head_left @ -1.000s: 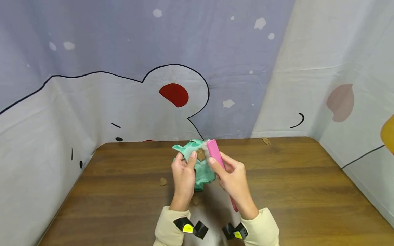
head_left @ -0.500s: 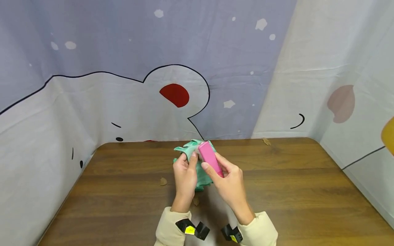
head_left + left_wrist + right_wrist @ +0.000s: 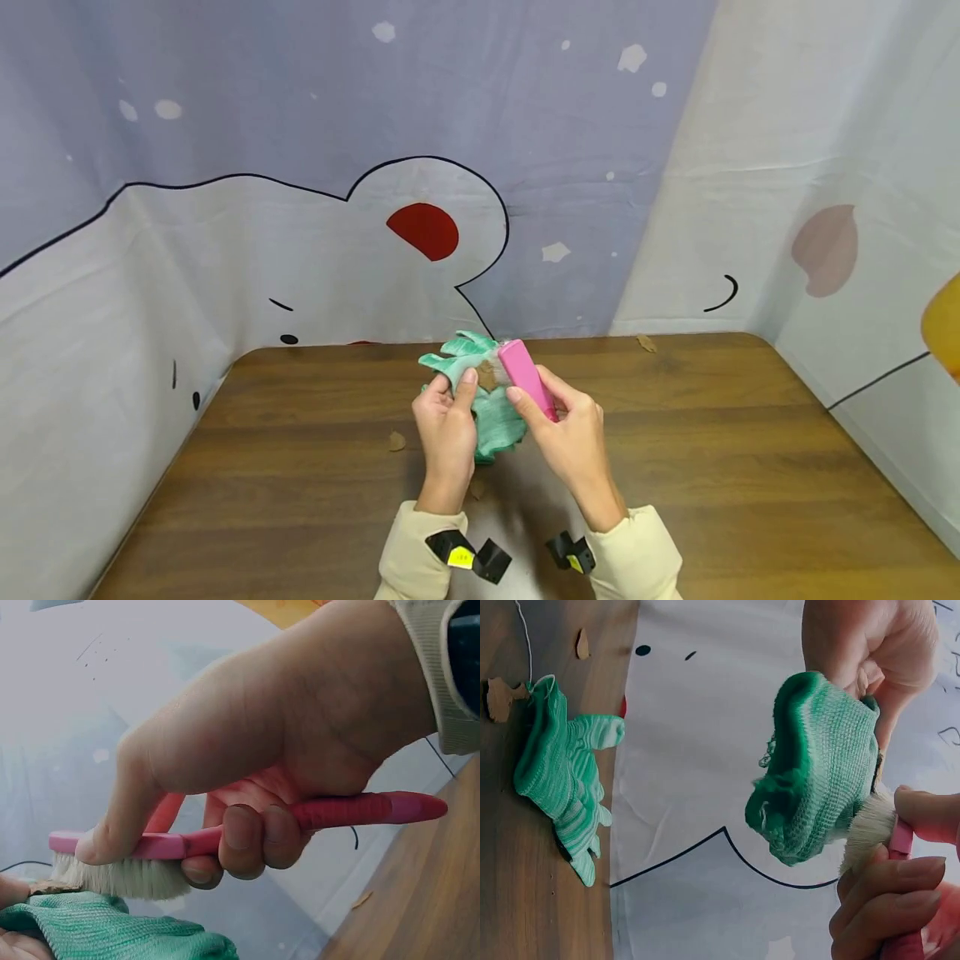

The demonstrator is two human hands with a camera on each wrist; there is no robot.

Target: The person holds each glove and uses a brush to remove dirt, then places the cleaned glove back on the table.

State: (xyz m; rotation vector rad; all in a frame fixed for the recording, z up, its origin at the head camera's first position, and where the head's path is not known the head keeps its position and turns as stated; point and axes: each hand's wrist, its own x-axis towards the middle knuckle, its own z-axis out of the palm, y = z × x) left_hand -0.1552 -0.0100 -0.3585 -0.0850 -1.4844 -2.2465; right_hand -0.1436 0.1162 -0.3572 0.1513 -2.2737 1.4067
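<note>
The brush (image 3: 527, 375) shifted right, baring a partly hidden brown patch (image 3: 487, 377).

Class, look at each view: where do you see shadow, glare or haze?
Head view: a shadow and a pale sheen on the table between the sleeves; left wrist view: a hazy, washed-out backdrop behind the brush; right wrist view: dark shade inside the held glove.

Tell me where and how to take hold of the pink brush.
Likely best by the slim handle, from the person's right: the pink brush slants toward that side, its handle end jutting free, while the soft-looking bristles face the green glove at the other end and would make a poor hold.
</note>
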